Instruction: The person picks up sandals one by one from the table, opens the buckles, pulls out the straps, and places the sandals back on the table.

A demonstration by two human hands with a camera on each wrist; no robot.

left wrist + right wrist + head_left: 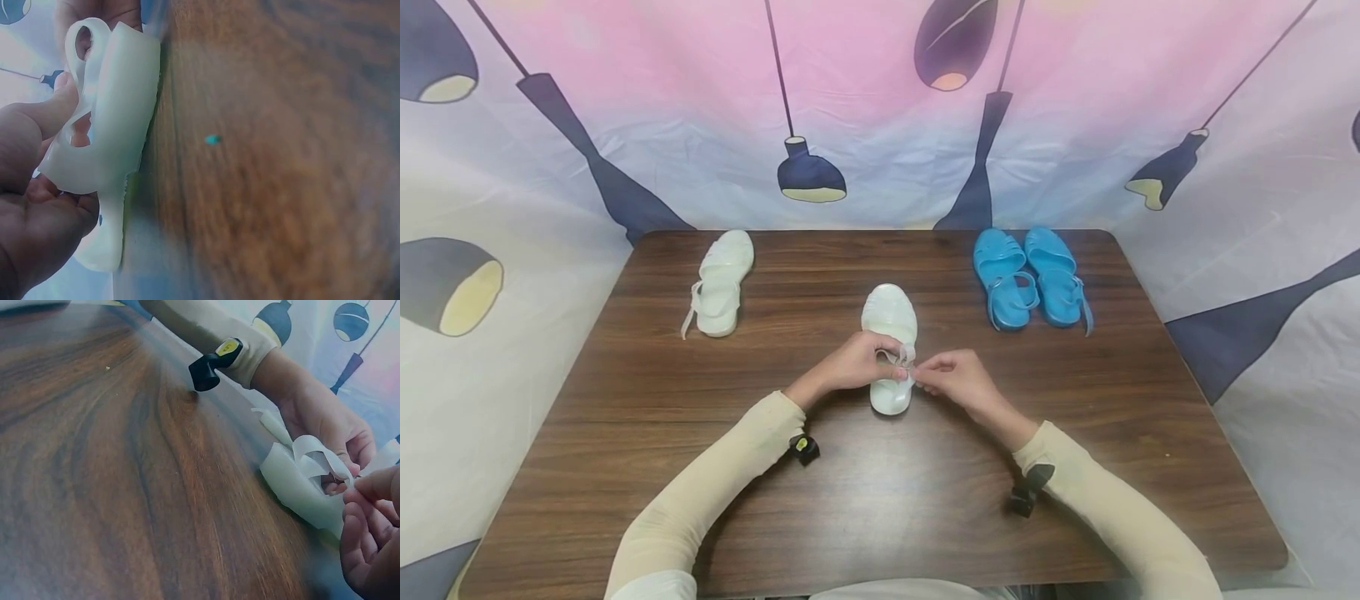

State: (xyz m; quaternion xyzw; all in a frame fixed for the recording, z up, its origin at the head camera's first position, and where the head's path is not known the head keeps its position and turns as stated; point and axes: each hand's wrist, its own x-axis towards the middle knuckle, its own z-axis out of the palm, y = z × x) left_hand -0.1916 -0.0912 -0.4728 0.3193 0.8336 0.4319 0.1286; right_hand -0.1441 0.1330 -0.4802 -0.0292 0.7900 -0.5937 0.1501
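A white sandal (889, 310) lies at the middle of the table, its toe pointing away from me. Its ankle strap (310, 447) arches over the heel part. From the left, my left hand (855, 362) holds the strap, with the thumb on top and fingers partly hidden behind it. My right hand (961, 381) is at the sandal's right side, pinching the strap near its fastening between thumb and fingertips. In the left wrist view the sandal's heel (128, 81) faces the camera, flat on the wood. Fingers cover the fastening, so its details cannot be made out.
Another white sandal (727, 257) lies at the back left of the brown wooden table (820, 517). Two blue sandals, one on the left (997, 250) and one on the right (1049, 248), lie side by side at the back right. A patterned cloth (700, 108) hangs behind.
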